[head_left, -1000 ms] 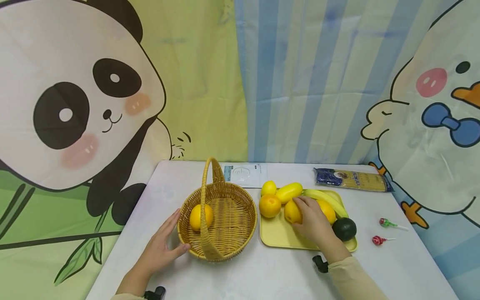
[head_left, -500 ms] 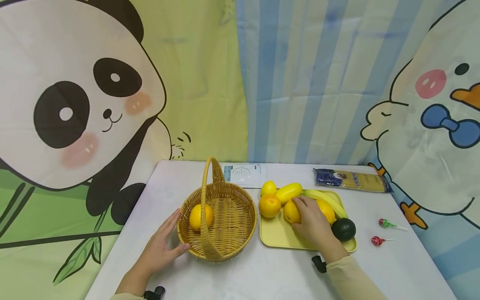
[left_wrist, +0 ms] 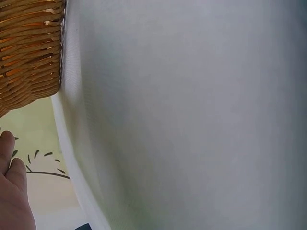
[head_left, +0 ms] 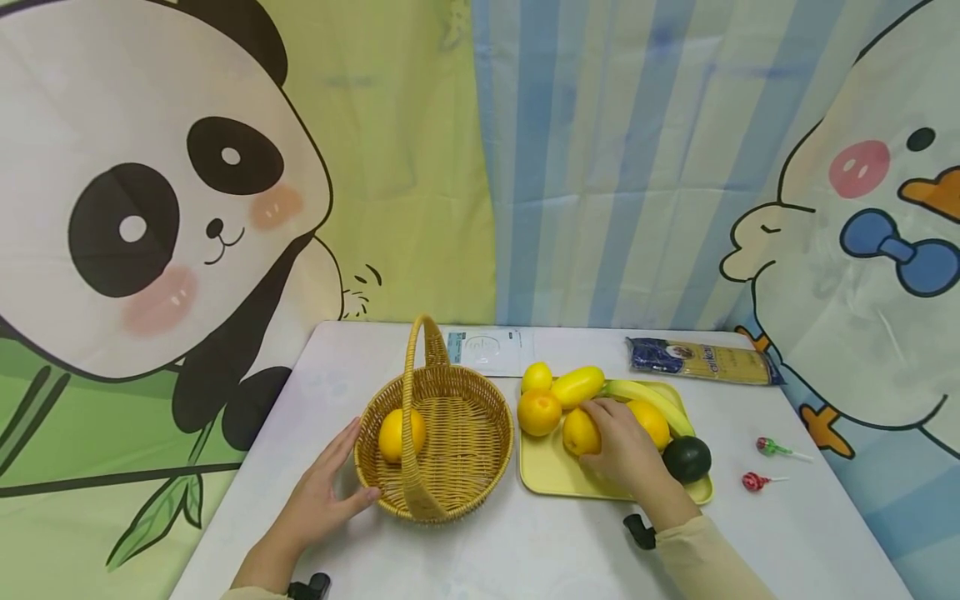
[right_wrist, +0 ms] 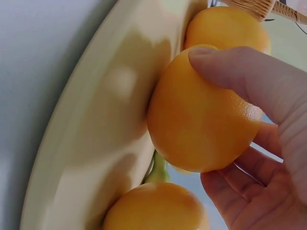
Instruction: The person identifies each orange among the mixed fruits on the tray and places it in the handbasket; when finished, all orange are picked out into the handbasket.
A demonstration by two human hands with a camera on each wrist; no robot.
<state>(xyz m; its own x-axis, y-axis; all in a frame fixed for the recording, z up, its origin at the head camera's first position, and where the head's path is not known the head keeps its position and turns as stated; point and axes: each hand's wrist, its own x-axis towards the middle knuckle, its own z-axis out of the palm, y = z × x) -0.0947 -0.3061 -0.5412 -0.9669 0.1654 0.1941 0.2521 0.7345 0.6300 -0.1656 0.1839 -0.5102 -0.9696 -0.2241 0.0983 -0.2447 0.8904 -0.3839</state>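
My right hand (head_left: 624,446) grips an orange (head_left: 581,432) over the yellow tray (head_left: 547,479); in the right wrist view the thumb and fingers curl round this orange (right_wrist: 201,115). My left hand (head_left: 321,496) rests with spread, relaxed fingers at the left side of the wicker basket (head_left: 480,492), which holds one orange (head_left: 392,435). Beside the gripped fruit on the tray lie another orange (head_left: 539,412), a lemon (head_left: 537,377), a long yellow fruit (head_left: 578,387), a banana (head_left: 660,402), an orange (head_left: 651,422) and a dark green avocado (head_left: 687,460).
Behind the tray lies a pasta packet (head_left: 705,360). A flat paper packet (head_left: 487,350) is behind the basket, whose tall handle (head_left: 408,400) arches over it. Two lollipops, green (head_left: 768,447) and red (head_left: 755,482), lie at the right. Printed curtains hang behind the table.
The right hand and the orange in its grip have shifted slightly left over the tray. The left hand and the basket have not visibly moved.
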